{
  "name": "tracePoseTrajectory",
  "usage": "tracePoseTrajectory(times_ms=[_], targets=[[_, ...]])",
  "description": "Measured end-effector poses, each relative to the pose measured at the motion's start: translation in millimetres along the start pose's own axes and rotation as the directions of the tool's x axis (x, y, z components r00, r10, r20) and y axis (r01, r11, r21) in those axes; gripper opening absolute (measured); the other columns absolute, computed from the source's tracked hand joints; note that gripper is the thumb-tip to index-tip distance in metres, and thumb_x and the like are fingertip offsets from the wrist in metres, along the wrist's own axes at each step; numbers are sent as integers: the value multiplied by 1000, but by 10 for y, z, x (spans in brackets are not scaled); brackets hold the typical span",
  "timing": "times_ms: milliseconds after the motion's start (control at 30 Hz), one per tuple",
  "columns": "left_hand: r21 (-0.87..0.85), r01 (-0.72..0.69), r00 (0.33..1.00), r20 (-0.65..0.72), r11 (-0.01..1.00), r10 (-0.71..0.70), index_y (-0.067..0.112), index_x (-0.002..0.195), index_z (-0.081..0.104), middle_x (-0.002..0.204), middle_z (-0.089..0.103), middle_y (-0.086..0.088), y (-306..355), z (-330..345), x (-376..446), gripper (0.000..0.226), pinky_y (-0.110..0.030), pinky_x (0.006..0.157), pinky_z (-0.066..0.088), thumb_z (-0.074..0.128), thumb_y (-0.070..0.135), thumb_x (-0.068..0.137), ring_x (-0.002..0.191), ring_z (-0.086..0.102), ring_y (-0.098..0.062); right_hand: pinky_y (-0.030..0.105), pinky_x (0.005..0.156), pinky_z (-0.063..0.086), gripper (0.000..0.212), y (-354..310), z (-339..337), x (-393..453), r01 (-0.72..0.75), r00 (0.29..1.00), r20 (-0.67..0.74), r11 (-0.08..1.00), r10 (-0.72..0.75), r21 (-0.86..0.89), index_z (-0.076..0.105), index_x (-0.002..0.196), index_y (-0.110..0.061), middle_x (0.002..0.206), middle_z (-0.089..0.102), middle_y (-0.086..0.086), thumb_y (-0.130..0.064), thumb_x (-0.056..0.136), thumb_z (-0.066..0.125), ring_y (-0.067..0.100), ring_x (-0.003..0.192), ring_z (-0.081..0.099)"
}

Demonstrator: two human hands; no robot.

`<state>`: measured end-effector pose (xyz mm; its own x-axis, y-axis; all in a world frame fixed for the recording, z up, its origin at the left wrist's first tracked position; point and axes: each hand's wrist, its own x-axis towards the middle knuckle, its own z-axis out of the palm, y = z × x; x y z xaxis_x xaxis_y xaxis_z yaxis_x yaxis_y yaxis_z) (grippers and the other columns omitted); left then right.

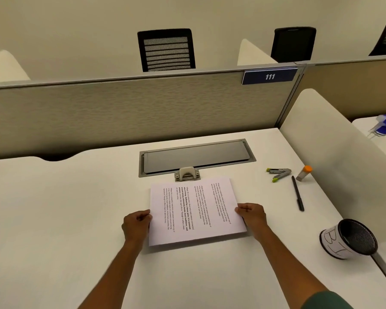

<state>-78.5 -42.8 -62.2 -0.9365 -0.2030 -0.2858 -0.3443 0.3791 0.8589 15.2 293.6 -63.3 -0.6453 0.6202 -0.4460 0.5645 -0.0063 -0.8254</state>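
A stack of printed white paper (196, 210) lies on the white desk (54, 208), its text running sideways to me. My left hand (136, 224) grips the stack's left edge with curled fingers. My right hand (252, 216) grips the right edge, thumb on top of the sheet. The far edge of the paper reaches a small beige and metal hole punch (187, 173) that stands just beyond it.
A grey cable hatch (196, 156) is set into the desk behind the punch. To the right lie a stapler (278, 173), a glue stick with an orange cap (304, 172), a black pen (298, 194) and a tipped mesh cup labelled "BI" (348, 238). Partition panels stand behind and right.
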Motion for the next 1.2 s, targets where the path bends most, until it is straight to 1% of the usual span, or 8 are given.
tracePoseTrajectory(times_ms=[133, 333, 533, 667, 833, 1033, 1133, 1200], targets=[[11, -2, 1000, 9, 1000, 2, 4, 105, 73, 105, 72, -12, -28, 26, 19, 20, -38, 78, 58, 70, 5, 85, 87, 67, -29, 34, 88, 54, 17, 7, 4, 26, 9, 1000, -3, 1000, -9, -1, 74, 98, -8, 93, 72, 4, -10, 81, 74, 23, 89, 67], [-53, -9, 1000, 22, 999, 10, 4, 107, 72, 103, 71, -11, -42, 46, 18, 21, -40, 76, 59, 70, 4, 85, 90, 67, -30, 39, 90, 55, 13, 50, 4, 60, 9, 1000, -13, 1000, -8, 12, 75, 93, -11, 91, 73, 4, -9, 80, 74, 23, 89, 68], [-78, -15, 1000, 25, 997, 17, 3, 107, 72, 103, 71, -12, -89, 70, 43, 22, -42, 78, 59, 70, 4, 85, 89, 67, -30, 38, 90, 55, 13, 47, -4, 47, 12, 1000, -17, 1000, -11, 22, 74, 94, -11, 87, 71, 0, -10, 80, 75, 22, 89, 68], [-69, -5, 999, 33, 998, 7, 3, 106, 72, 102, 71, -12, -88, 86, 83, 22, -44, 79, 59, 70, 3, 85, 90, 67, -31, 38, 88, 55, 12, 43, 0, 62, 6, 1000, -17, 1000, -6, 9, 75, 92, -13, 91, 73, 2, -11, 81, 74, 21, 88, 68], [-70, 17, 999, 37, 997, -15, 4, 106, 72, 99, 72, -10, -99, 94, 125, 21, -36, 73, 58, 70, 4, 85, 85, 68, -29, 34, 87, 55, 17, 9, 1, 75, 5, 1000, -16, 1000, -5, 16, 75, 97, -10, 83, 71, -3, -11, 80, 75, 17, 83, 67], [-82, 38, 999, 41, 996, -35, 5, 105, 73, 99, 72, -11, -103, 88, 204, 21, -39, 76, 59, 70, 4, 84, 87, 68, -30, 32, 86, 54, 20, -35, 25, 110, 3, 1000, -11, 1000, -3, 19, 74, 101, -10, 93, 72, 1, -12, 81, 75, 19, 88, 67], [-80, 40, 998, 46, 996, -36, 5, 105, 73, 101, 72, -12, -109, 83, 244, 20, -43, 79, 59, 70, 4, 84, 88, 68, -31, 28, 82, 52, 20, -64, 45, 112, 5, 1000, -4, 999, -5, 32, 73, 102, -8, 90, 69, 1, -12, 82, 74, 20, 86, 66], [-77, 40, 998, 47, 996, -37, 4, 105, 72, 102, 72, -12, -105, 76, 266, 21, -45, 80, 59, 70, 4, 85, 89, 68, -32, 30, 84, 53, 21, -73, 58, 119, 1, 1000, -4, 999, -1, 48, 73, 102, -8, 90, 69, 1, -11, 81, 75, 20, 86, 67]])
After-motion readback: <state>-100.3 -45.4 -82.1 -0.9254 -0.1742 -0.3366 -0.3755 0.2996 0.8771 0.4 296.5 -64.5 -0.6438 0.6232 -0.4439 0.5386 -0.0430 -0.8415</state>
